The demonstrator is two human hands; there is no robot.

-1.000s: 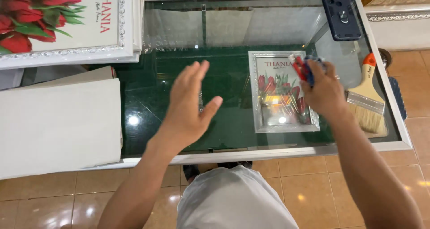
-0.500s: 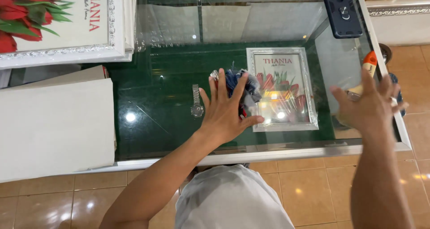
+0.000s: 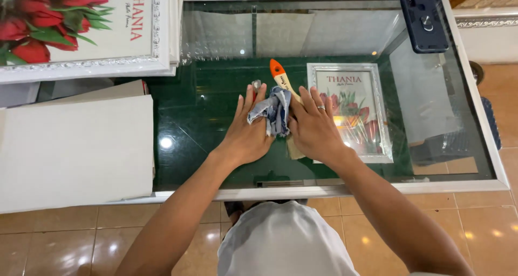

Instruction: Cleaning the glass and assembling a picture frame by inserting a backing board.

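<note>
Head view, looking down on a glass-topped table [image 3: 458, 100]. Partly hidden: the paintbrush [image 3: 281, 80], of which only the orange-tipped wooden handle shows at upper centre, the rest lying under the right hand [image 3: 314, 126]; a pale strip just below that hand may be its bristles, though this cannot be told. A small metallic object at the left fingertips is too small to identify. The large framed tulip picture [image 3: 81, 30] is cut off by the upper left edge of the frame.

Hands: the left hand [image 3: 247, 130] lies flat, fingers spread, palm down on the glass at centre, its fingertips touching the blue-grey cloth [image 3: 272, 111]. The right hand, wearing one ring, is likewise spread flat, pressing on the brush and touching the cloth's right side. The bunched cloth sits between both hands; neither hand is closed around it.

Count: two framed pictures, the small one [image 3: 353, 111] just right of the right hand; one brush; one cloth; one dark phone [image 3: 424, 22], upper right; one white board [image 3: 75, 152], left.
</note>
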